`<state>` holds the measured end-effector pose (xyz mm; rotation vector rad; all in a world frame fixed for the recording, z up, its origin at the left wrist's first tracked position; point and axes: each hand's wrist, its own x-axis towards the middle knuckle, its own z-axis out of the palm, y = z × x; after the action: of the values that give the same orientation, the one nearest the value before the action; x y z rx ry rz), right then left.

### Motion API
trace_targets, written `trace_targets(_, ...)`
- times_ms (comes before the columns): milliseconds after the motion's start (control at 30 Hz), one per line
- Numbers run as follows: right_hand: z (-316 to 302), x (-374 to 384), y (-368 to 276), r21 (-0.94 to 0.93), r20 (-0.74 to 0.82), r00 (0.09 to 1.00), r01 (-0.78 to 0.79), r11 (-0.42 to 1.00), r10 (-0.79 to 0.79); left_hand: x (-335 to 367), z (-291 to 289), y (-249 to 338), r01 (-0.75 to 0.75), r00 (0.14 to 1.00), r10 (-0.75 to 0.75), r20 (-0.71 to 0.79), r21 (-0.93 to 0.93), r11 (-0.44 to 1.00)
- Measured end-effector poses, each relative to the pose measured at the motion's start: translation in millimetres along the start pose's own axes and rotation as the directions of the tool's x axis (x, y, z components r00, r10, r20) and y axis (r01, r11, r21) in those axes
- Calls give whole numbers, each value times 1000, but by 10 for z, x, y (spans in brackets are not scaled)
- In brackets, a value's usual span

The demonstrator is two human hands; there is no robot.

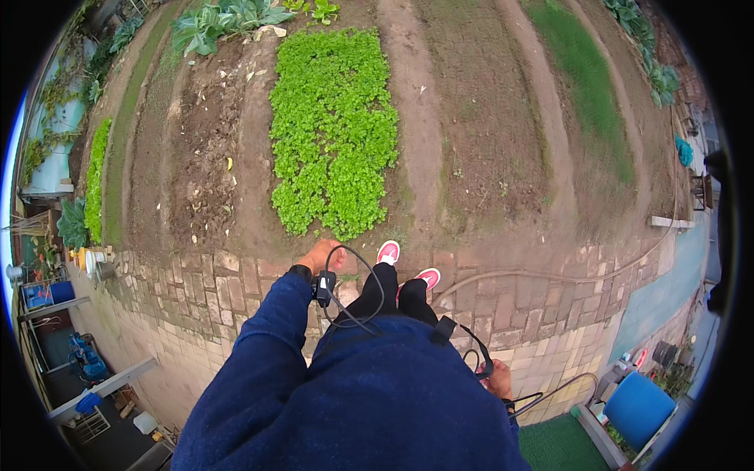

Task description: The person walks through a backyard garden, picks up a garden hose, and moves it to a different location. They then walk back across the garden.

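My left hand [323,255] is stretched forward above the brick path, near the front edge of a bed of bright green leafy seedlings [334,133]. Its fingers look curled in, and whatever they may hold is hidden. A small black box [323,289] with a dark cable sits on that wrist. Low by my right side, my right hand [498,380] shows only in part, its fingers bent beside a black strap [485,365]. Whether it grips anything is not visible.
My pink shoes [389,252] stand on the brick path [228,294]. A long hose [542,275] curves off to the right. Bare soil beds [491,118] and larger leafy plants [224,23] lie ahead. A blue barrel [638,408] stands at the lower right, beside green matting [556,446].
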<state>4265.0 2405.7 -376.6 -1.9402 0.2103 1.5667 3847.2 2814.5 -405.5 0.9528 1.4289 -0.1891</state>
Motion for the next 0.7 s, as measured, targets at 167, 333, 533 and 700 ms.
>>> trace_targets(167, 222, -79, -227, -40, -40, 997, 62, 997, -63, 200, -170, -72, 8, 1000, -9, -15, -82, 997)
trace_targets(333, 429, -258, -276, -23, -63, 996, 64, 998, -65, 352, -320, -20, -60, 998, 59, -31, -43, 997)
trace_targets(533, 545, -383, -87, 55, -183, 983, 47, 997, -36, 472, -378, 196, -122, 993, 120, 17, 116, 986)
trace_targets(700, 476, -333, 108, 143, -173, 985, 7, 990, 18, 551, -321, 301, -103, 994, 103, -33, -9, 995)
